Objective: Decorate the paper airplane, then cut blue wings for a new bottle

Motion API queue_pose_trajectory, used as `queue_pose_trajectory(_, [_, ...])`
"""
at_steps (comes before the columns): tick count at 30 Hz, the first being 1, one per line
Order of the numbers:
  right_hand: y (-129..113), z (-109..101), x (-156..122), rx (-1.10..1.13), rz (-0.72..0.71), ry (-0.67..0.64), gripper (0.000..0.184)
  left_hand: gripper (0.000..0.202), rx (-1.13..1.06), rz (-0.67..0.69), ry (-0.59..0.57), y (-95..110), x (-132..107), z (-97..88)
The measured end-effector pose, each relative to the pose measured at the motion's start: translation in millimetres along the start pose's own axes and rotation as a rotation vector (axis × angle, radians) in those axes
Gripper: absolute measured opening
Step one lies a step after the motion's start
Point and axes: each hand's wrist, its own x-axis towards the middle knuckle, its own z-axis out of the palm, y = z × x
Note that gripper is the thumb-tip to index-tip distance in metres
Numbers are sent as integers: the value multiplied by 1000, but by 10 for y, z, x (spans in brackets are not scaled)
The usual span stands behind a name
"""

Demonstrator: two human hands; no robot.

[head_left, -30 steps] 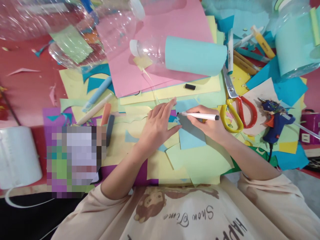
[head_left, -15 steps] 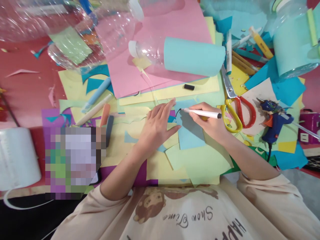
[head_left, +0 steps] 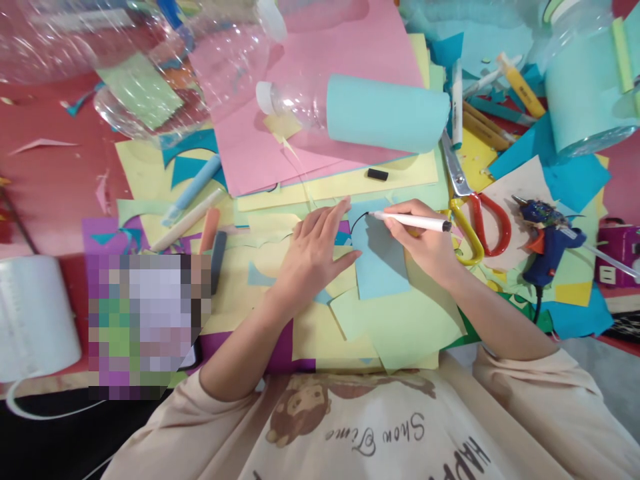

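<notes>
Here's the light blue paper [head_left: 380,263], lying in the middle of the near part of the spread, and there's ink on it! One curved black line [head_left: 357,222] arcs from the left edge up to the pen tip, open-ended, with no other stroke visible, so this drawing looks barely begun and most of the outline seems left to do. The right hand [head_left: 427,245] has its fingers and thumb closed around the white marker [head_left: 415,221], tip right at the line's end. Over to the left hand [head_left: 315,247]: it's spread palm down, fingers side by side, thumb out at the sheet's left edge, gripping nothing; how hard it presses, I can't tell. Just beyond sits the black cap [head_left: 377,174], scissors [head_left: 456,168] to the right, glue gun [head_left: 543,252] farther right, and on the far side a turquoise-wrapped bottle [head_left: 387,113] on its side
</notes>
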Motion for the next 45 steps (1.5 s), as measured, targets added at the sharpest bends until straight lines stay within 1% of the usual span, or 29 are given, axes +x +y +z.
queue_pose_trajectory(10, [-2, -22, -4, 24, 44, 42, 20, 77, 6, -16, 4, 22, 5, -9])
queue_pose_trajectory(12, [7, -26, -8, 13, 54, 48, 20, 71, 14, -20, -14, 25, 10, -20])
queue_pose_trajectory(16, [13, -36, -5, -11, 53, 57, 18, 50, 40, -12, -44, 23, 21, -34])
queue_pose_trajectory(18, [7, -44, 2, -15, 42, 61, 17, 47, 50, -13, -49, 22, 25, -36])
queue_pose_trajectory(28, [-50, -77, 26, -69, 2, 88, 13, 47, 48, -35, -61, 25, 26, -39])
queue_pose_trajectory(38, [-48, -120, 14, -77, 23, 107, 15, 50, 52, -22, -45, 3, 13, -13])
queue_pose_trajectory(45, [-69, -149, 13, -115, 35, 134, 16, 48, 52, -21, -52, 15, 19, -25])
